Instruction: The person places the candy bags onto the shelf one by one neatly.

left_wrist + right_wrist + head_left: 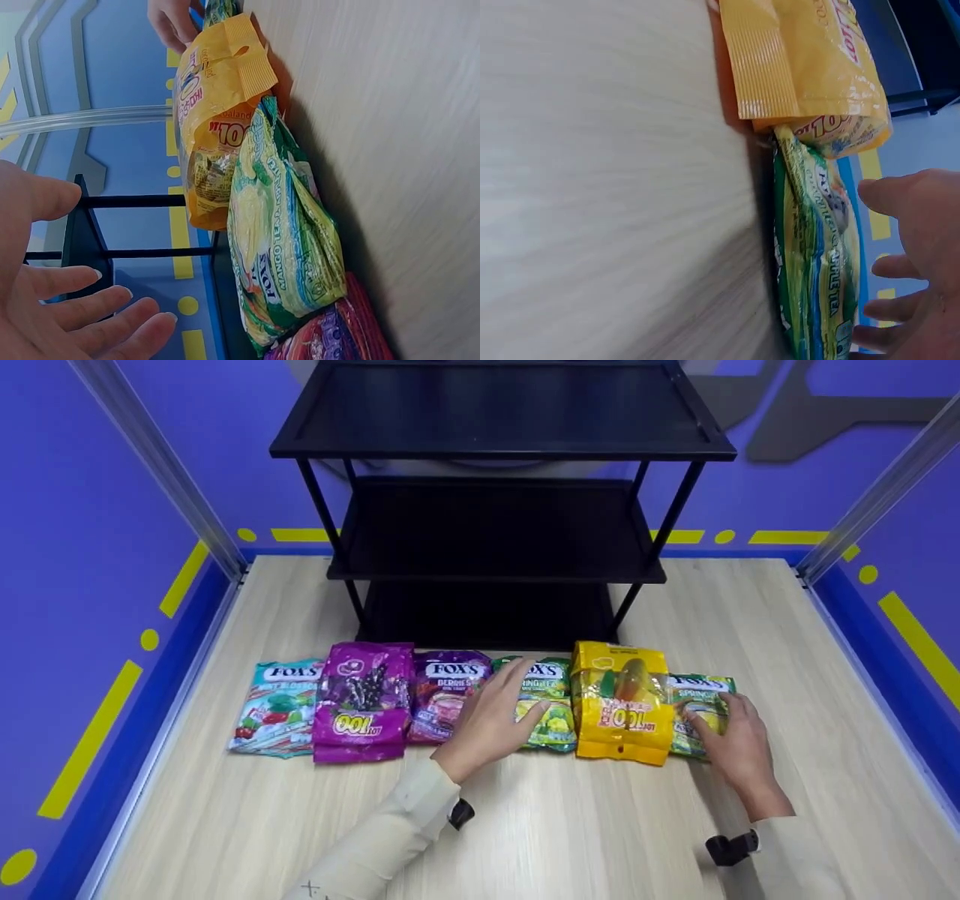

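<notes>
Several candy bags stand side by side in a row. My left hand [487,720] is over the purple Fox's berries bag [439,701] and the green Fox's bag [556,720], fingers extended and thumb apart. In the left wrist view its fingers are spread beside the green bag and hold nothing. At the row's right end, my right hand [739,750] is over another green Fox's bag [702,703], which it partly covers. The right wrist view shows its thumb and fingers parted next to that bag. Between the hands lies a yellow mango candy bag [622,720].
Behind the row stands a black three-tier shelf [495,525]. A teal Fox's bag [277,712] and a large purple grape candy bag [364,705] make up the row's left end. Blue panels [97,585] enclose the wooden table [525,825] at the sides and back.
</notes>
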### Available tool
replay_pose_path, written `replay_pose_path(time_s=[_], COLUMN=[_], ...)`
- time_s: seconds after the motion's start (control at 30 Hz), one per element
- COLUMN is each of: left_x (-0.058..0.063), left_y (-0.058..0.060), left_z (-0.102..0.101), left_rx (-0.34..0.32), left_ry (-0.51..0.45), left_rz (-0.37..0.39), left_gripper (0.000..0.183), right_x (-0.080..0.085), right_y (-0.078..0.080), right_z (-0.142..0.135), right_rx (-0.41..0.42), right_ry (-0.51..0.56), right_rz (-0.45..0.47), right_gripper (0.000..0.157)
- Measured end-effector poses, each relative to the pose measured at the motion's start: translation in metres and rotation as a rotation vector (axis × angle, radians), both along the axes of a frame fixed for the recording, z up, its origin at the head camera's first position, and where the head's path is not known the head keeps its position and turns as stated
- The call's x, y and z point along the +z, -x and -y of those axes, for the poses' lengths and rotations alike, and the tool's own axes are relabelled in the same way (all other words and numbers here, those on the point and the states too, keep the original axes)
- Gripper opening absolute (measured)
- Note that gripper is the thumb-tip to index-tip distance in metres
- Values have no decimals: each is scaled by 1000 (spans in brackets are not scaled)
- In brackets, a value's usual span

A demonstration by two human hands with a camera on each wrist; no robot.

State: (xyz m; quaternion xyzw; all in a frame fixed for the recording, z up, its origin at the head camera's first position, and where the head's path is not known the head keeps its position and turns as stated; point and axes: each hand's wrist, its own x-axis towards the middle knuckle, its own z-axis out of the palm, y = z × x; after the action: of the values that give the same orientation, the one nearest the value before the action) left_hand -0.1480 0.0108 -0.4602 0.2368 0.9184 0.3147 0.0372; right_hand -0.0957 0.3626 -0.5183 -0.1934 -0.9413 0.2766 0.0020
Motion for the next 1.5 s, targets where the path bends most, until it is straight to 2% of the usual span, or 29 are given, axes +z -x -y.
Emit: replay_pose_path(time_s=[0.37, 0.53, 0.77, 1.07, 1.37, 1.5], left_x=[-3, -3, -4, -6, -5, -6], left_y=[0, 0, 0, -1, -3, -3], left_z=[-6, -6, -8, -9, -10, -11], left_rx=[4, 12, 18, 12, 17, 16], left_ry=[-7, -14, -14, -16, -16, -9], left_rz=[38, 62, 51, 34, 55, 52], left_gripper=[63, 63, 62, 61, 62, 62], right_x=[-8, -10, -9, -10, -9, -8], right_y=[2, 2, 4, 3, 1, 0], right_z=[-8, -9, -8, -4, -8, -8], right_rx=[-51, -60, -70, -109, -162, -176], right_ry=[105, 120, 49, 63, 75, 85], right_rz=[88, 91, 62, 16, -7, -56], right_gripper=[105, 107, 104, 99, 80, 73])
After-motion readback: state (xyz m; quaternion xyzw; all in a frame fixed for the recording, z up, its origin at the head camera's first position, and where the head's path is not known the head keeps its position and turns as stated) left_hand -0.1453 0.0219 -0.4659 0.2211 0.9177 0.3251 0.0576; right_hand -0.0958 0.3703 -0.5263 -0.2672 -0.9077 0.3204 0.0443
